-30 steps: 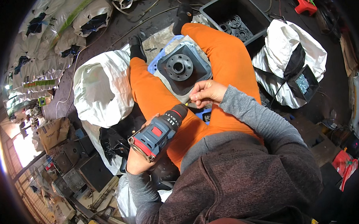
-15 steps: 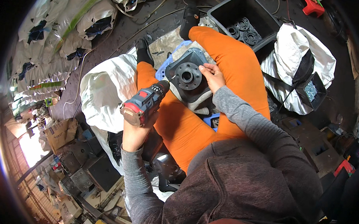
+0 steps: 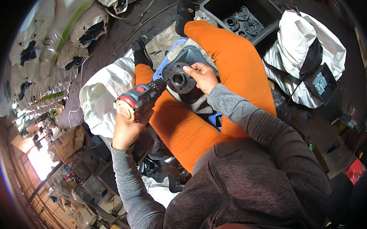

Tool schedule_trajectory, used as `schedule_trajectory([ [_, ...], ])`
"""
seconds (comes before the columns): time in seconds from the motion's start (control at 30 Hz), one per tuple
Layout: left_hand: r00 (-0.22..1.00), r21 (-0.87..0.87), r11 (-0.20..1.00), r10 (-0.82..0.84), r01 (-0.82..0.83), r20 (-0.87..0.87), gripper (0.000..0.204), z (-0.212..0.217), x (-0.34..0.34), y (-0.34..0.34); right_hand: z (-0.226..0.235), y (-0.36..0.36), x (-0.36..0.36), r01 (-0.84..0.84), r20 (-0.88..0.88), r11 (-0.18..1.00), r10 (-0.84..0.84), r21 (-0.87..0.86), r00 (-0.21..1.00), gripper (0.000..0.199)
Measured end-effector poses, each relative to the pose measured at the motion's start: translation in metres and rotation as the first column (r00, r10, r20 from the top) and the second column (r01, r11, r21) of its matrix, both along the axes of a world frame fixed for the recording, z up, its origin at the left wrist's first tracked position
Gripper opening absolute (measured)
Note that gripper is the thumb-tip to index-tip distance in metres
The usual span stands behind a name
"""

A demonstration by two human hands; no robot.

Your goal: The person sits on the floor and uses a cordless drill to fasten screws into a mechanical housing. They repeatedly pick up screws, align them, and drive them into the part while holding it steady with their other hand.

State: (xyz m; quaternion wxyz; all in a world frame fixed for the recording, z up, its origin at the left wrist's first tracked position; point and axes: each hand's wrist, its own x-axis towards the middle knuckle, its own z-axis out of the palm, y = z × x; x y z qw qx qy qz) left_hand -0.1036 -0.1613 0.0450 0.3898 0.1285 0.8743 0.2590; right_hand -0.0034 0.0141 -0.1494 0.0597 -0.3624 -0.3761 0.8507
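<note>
My left hand [image 3: 128,128] is wrapped round the handle of a cordless drill [image 3: 140,96] with a grey and red body. The drill's chuck points up and right at the left edge of a round black flange [image 3: 187,87]. That flange has a central hub hole and a ring of small holes. My right hand [image 3: 203,78] grips its upper right side, thumb on the face; the other fingers are partly hidden. Under and behind the flange, between my knees, lies a dark squarish metal housing [image 3: 192,54]. Whether the drill's tip touches the flange is too small to tell.
Far right stands a black bin [image 3: 271,26] with several round flanges [image 3: 246,24] inside. A white sack [image 3: 294,37] and a small black box of screws [image 3: 320,83] are at the right. Another white sack [image 3: 99,95] stands left of my legs. Cables cross the floor.
My right hand has shifted from the flange's right edge to a grip with the thumb over its face. The flange sits lower and further left on the housing. The drill has moved with it.
</note>
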Motion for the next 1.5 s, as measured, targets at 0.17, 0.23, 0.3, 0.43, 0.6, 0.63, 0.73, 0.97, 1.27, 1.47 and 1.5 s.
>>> schedule_trajectory([
  [0.17, 0.998, 0.054, 0.997, 0.055, -0.057, 0.039, 0.028, -0.001, -0.003, 0.004, -0.016, -0.005, 0.000, -0.013, 0.017, 1.000, 0.013, 0.020, 1.000, 0.025],
  [0.23, 0.992, 0.025, 0.993, 0.112, -0.113, 0.066, 0.027, -0.003, -0.006, 0.005, -0.017, -0.007, -0.001, -0.007, 0.038, 1.000, 0.006, 0.025, 0.999, 0.028],
  [0.3, 0.987, 0.013, 0.991, 0.129, -0.131, 0.092, 0.027, -0.004, -0.008, 0.004, -0.022, -0.011, -0.005, -0.005, 0.041, 0.996, 0.002, 0.083, 0.999, 0.027],
  [0.43, 0.995, 0.036, 0.996, 0.077, -0.079, 0.064, 0.028, -0.012, -0.012, -0.004, -0.031, -0.016, -0.007, -0.017, 0.063, 0.970, 0.002, 0.241, 0.998, 0.027],
  [0.6, 0.996, 0.010, 0.998, 0.060, -0.061, 0.060, 0.028, -0.014, -0.013, 0.000, -0.025, -0.009, -0.005, -0.103, 0.158, 0.949, 0.057, 0.297, 0.986, 0.030],
  [0.63, 0.995, -0.002, 0.997, 0.074, -0.074, 0.068, 0.029, -0.012, -0.011, 0.003, -0.024, -0.007, -0.003, -0.131, 0.183, 0.932, 0.072, 0.337, 0.981, 0.031],
  [0.73, 0.998, 0.004, 1.000, 0.015, -0.015, 0.054, 0.029, -0.007, -0.006, 0.012, -0.026, -0.007, 0.001, -0.133, 0.220, 0.877, 0.033, 0.461, 0.975, 0.032],
  [0.97, 0.992, -0.028, 0.992, -0.122, 0.122, -0.009, 0.028, -0.002, -0.012, 0.034, -0.030, -0.008, 0.006, -0.122, 0.232, 0.824, -0.012, 0.554, 0.973, 0.032],
  [1.27, 0.900, -0.115, 0.911, -0.410, 0.396, -0.146, 0.025, -0.021, -0.025, 0.020, -0.030, -0.009, 0.008, -0.114, 0.201, 0.810, -0.005, 0.575, 0.980, 0.020],
  [1.47, 0.935, -0.142, 0.929, -0.352, 0.342, -0.050, 0.031, -0.031, -0.031, 0.016, -0.046, -0.016, 0.009, -0.038, 0.122, 0.852, -0.030, 0.521, 0.992, 0.021],
  [1.5, 0.933, -0.132, 0.930, -0.353, 0.343, -0.066, 0.031, -0.033, -0.029, 0.015, -0.047, -0.016, 0.010, -0.034, 0.116, 0.853, -0.031, 0.520, 0.993, 0.021],
])
